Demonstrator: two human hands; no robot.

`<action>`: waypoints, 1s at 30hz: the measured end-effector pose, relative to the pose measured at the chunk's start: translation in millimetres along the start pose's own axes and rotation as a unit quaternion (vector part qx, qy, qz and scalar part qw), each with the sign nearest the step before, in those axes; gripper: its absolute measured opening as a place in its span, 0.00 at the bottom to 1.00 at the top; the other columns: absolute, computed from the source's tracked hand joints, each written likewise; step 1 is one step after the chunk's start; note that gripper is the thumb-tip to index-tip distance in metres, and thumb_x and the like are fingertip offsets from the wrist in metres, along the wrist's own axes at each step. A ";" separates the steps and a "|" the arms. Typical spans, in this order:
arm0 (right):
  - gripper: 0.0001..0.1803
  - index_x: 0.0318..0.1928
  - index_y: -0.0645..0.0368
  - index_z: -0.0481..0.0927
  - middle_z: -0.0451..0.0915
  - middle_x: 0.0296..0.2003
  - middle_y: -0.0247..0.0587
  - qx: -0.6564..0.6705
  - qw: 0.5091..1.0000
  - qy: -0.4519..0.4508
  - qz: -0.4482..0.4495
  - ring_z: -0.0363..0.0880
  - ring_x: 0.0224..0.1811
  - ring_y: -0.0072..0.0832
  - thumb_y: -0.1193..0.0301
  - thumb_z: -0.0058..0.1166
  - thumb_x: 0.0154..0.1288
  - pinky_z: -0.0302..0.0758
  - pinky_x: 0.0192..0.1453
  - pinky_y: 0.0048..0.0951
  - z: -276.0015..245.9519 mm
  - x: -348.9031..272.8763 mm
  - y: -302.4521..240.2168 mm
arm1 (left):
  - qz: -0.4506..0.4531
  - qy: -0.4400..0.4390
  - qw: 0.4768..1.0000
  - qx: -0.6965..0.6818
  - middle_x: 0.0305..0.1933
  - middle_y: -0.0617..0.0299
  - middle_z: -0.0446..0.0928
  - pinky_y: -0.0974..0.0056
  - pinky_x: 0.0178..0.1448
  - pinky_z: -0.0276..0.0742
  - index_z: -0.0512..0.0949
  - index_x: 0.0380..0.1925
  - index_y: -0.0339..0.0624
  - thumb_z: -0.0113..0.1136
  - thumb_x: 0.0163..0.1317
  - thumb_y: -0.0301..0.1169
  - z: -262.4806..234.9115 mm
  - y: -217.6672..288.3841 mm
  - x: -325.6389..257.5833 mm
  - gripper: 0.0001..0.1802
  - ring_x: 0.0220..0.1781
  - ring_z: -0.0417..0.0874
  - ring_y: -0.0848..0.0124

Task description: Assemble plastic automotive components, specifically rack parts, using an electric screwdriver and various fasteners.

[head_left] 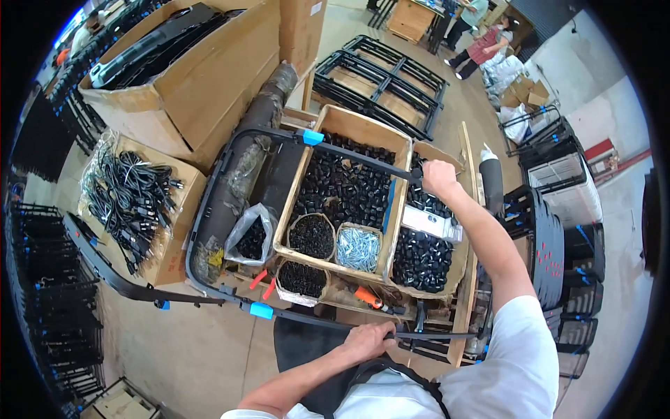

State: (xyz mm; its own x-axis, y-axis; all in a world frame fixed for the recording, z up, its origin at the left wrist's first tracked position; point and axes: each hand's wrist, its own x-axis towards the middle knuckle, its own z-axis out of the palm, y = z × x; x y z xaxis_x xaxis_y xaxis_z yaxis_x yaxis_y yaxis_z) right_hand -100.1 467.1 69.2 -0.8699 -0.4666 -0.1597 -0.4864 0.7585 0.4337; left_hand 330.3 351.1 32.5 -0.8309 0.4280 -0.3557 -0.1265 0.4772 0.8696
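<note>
A black U-shaped tube frame [363,160] with blue tape bands lies across the work spot, its bend at the left. At the end of its far rail, my right hand [440,179] is closed on a black piece. My left hand [368,342] wraps round the near rail close to my body, its fingertips partly hidden. Under the frame, a wooden tray [409,157] holds black plastic parts [342,183], a tub of small black screws [311,236] and a tub of silver screws [358,248]. To its right, a cardboard box [457,272] contains more black parts.
Black cables [132,195] fill a carton at the left. Behind stands a large cardboard box [216,77] of dark panels. An orange-handled tool [368,297] lies below the tray. Black frames [380,80] rest on the floor beyond, with people [485,49] farther back.
</note>
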 end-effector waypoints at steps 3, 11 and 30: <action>0.10 0.39 0.54 0.90 0.91 0.41 0.50 -0.011 0.998 -0.030 -0.051 0.92 0.46 0.42 0.69 0.58 0.63 0.88 0.49 0.43 1.0 -1.6 -1.8 | -0.056 -0.050 0.997 0.000 0.45 0.47 0.88 0.41 0.54 0.82 0.81 0.54 0.54 0.62 0.73 0.46 4.4 9.0 -10.3 0.16 0.51 0.88 0.43; 0.12 0.41 0.56 0.91 0.90 0.37 0.52 -0.029 0.995 -0.062 -0.066 0.91 0.44 0.49 0.68 0.57 0.64 0.87 0.46 0.50 3.1 -1.3 10.1 | -0.037 -0.056 0.996 -0.056 0.51 0.49 0.87 0.44 0.60 0.81 0.82 0.61 0.63 0.60 0.72 0.42 10.1 -3.6 0.6 0.19 0.55 0.87 0.47; 0.23 0.53 0.67 0.73 0.87 0.44 0.66 0.201 0.976 0.081 -0.009 0.87 0.50 0.60 0.61 0.62 0.70 0.83 0.59 0.54 35.0 12.4 -23.5 | 0.183 0.148 0.964 0.126 0.67 0.50 0.78 0.49 0.69 0.77 0.70 0.71 0.40 0.66 0.58 0.23 16.3 14.1 -25.4 0.38 0.67 0.80 0.49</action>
State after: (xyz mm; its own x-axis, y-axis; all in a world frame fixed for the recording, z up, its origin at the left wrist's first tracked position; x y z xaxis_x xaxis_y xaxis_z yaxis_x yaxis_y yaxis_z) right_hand -102.3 459.3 26.0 -0.8523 -0.5231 -0.0070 -0.5229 0.8513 0.0428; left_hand 358.4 359.4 48.2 -0.9178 0.3832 0.1043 0.3088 0.5233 0.7942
